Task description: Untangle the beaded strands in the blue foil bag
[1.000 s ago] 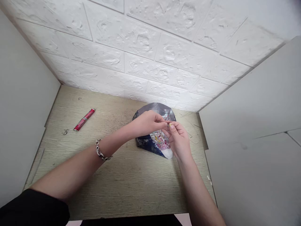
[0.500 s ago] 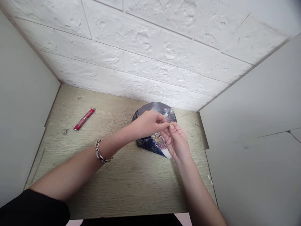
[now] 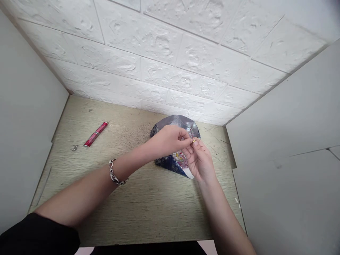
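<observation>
Over an opened bag (image 3: 170, 164) with a silvery lining and dark blue outside, my two hands meet at the fingertips. Inside the bag lie many small beads (image 3: 181, 159), white, pink, red and yellow, partly hidden by the hands. My right hand (image 3: 200, 157) pinches a tiny yellow bead (image 3: 194, 141) between thumb and forefinger. My left hand (image 3: 172, 140), with a chain bracelet (image 3: 114, 173) at its wrist, is closed in a pinch touching the same spot; what its fingertips hold is too small to make out.
A red tube-shaped packet (image 3: 96, 134) lies on the wooden table (image 3: 127, 212) at the left, with small shiny pieces (image 3: 75, 147) near it. Dark specks (image 3: 138, 136) are scattered left of the bag. Thin thread (image 3: 221, 154) lies to the right. A white brick-patterned wall (image 3: 159, 71) stands behind.
Both hands stay pinched together above the bag with the yellow bead. The whole view has shifted very slightly; nothing else visibly differs.
</observation>
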